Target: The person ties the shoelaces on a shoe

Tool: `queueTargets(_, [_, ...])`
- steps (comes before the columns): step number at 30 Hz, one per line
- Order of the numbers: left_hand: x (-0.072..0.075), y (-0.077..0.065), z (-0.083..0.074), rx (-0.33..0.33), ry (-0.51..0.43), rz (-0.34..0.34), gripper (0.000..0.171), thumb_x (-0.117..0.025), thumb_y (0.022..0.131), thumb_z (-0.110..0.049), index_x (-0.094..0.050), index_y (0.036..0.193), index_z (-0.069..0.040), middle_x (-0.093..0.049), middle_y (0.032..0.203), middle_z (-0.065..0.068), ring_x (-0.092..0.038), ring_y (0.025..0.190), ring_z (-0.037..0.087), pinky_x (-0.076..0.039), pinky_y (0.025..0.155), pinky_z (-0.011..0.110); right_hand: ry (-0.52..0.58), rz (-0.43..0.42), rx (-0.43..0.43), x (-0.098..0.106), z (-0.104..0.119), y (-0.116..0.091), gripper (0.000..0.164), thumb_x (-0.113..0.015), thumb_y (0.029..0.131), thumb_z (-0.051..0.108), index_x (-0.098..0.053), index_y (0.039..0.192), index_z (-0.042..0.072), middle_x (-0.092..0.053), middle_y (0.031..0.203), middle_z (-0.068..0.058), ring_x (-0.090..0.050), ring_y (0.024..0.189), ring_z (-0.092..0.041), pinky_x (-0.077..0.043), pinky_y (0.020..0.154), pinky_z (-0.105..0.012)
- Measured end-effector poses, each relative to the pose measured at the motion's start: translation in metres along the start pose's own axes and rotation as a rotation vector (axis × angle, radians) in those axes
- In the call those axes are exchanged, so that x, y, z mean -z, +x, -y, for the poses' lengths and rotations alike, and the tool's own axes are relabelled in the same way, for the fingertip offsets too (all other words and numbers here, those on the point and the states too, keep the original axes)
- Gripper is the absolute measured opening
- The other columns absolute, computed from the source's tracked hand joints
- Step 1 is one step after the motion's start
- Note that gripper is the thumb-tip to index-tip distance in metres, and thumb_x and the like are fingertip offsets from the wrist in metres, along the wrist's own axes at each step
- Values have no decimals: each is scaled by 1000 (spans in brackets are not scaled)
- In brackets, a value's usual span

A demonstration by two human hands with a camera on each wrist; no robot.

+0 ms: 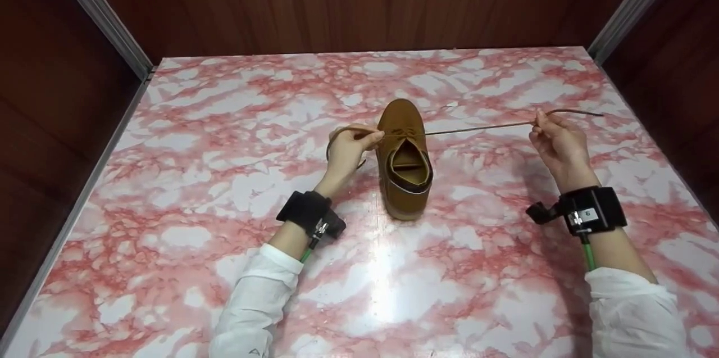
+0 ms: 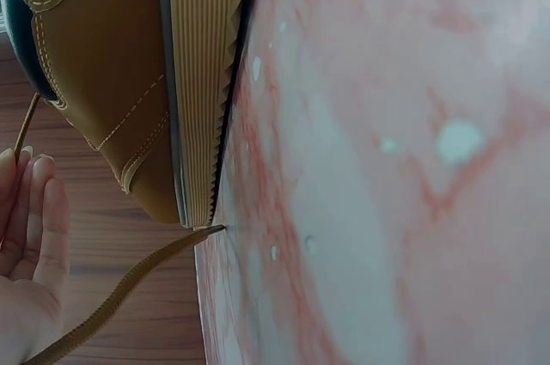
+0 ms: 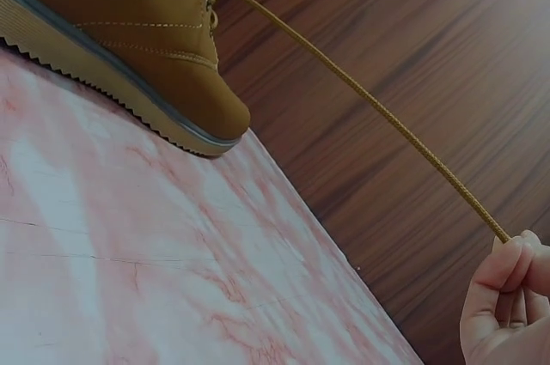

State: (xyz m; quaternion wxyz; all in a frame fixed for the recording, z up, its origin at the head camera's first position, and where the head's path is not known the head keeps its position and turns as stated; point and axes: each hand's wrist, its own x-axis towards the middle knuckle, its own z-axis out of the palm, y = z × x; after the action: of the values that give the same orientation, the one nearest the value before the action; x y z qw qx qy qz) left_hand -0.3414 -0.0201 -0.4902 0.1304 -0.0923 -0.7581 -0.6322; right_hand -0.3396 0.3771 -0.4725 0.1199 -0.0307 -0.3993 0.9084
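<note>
Tan shoe [image 1: 404,164] stood upright on its sole near the middle of the pink-and-white marbled tabletop [image 1: 224,122], toe pointing away from the person, heel toward them. Brown lace [image 1: 477,130] ran out from the shoe's front to both sides.

Left hand [image 1: 349,150]: just beside the shoe, thumb and fingertips pinching the lace close to the eyelets; the loose part looped back over the hand, its dark tip hanging free. Right hand [image 1: 564,147]: well apart from the shoe, gripping the other length between thumb and fingers, fingers curled. Lace between shoe and right hand ran nearly straight; its spare end curved off to the right. How it crossed at the eyelets was, as far as I could see, too small to make out.

Black straps [image 1: 595,211] on both wrists, green cables [image 1: 588,257] leading toward white sleeves [image 1: 253,296]. Reddish-brown wood-grain panel [image 1: 359,4] behind.
</note>
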Motion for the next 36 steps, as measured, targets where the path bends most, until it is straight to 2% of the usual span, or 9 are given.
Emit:
queueTargets(5, [0, -2, 0, 0, 6, 1, 24, -52, 58, -41, -56, 70, -21, -53, 63, -7, -48, 52, 7, -37, 48, 21, 33, -29, -22, 1, 2, -4, 31, -55, 64, 6, -46, 92, -4, -45, 87, -13, -45, 61, -14, -36, 53, -21])
queueTargets(16, [2, -4, -2, 60, -12, -18, 21, -54, 58, -38, -57, 70, -20, -53, 62, -6, -48, 51, 8, -37, 46, 22, 32, -110, 58, 2, 4, -9, 32, -56, 62, 7, -48, 90, -5, -47, 84, -16, -46, 59, -14, -37, 54, -22])
queueTargets(19, [2, -5, -1, 85, -46, -20, 19, -54, 59, -35, -57, 70, -19, -53, 63, -5, -48, 51, 9, -37, 46, 23, 46, -115, 31, 1, 7, -12, 36, -57, 61, 7, -46, 94, -5, -47, 85, -14, -46, 59, -14, -37, 55, -23])
queueTargets(20, [2, -5, -1, 92, -52, -18, 18, -55, 59, -34, -57, 70, -19, -53, 63, -5, -48, 51, 9, -37, 46, 23, 69, -130, 3, -10, 12, -20, 35, -57, 62, 5, -46, 93, -5, -46, 84, -14, -46, 59, -15, -37, 54, -24])
queueTargets(21, [5, -9, -13, 119, -44, -16, 18, -54, 61, -32, -57, 71, -17, -53, 64, -3, -49, 52, 11, -38, 47, 25, 79, -131, -4, -10, 13, -20, 34, -57, 61, 5, -47, 93, -5, -46, 85, -14, -46, 59, -15, -37, 55, -24])
queueTargets(26, [8, -10, -16, 140, -43, -2, 18, -54, 62, -30, -58, 73, -16, -54, 64, -2, -48, 50, 12, -38, 45, 24, 111, -161, -9, -8, 14, -20, 34, -56, 61, 2, -47, 93, -4, -46, 87, -12, -46, 59, -15, -37, 55, -23])
queueTargets(27, [8, -10, -15, 150, -48, 7, 20, -53, 62, -30, -58, 74, -15, -54, 65, -1, -49, 51, 12, -37, 46, 24, 118, -156, -1, 3, 10, -13, 35, -57, 61, 2, -47, 94, -3, -46, 89, -11, -46, 59, -15, -37, 55, -23])
queueTargets(28, [6, -7, -3, 134, -63, 7, 21, -53, 61, -32, -57, 74, -16, -54, 65, -2, -48, 50, 11, -37, 44, 23, 127, -165, -6, 2, 11, -14, 35, -57, 60, 1, -47, 93, -3, -46, 89, -11, -46, 59, -15, -37, 55, -23])
queueTargets(36, [9, -5, 0, 139, -99, -16, 25, -55, 58, -35, -57, 73, -16, -54, 62, 0, -49, 49, 13, -38, 44, 25, 184, -177, 12, 2, 12, -15, 25, -56, 60, 0, -50, 83, -6, -48, 84, -12, -46, 58, -17, -37, 54, -24])
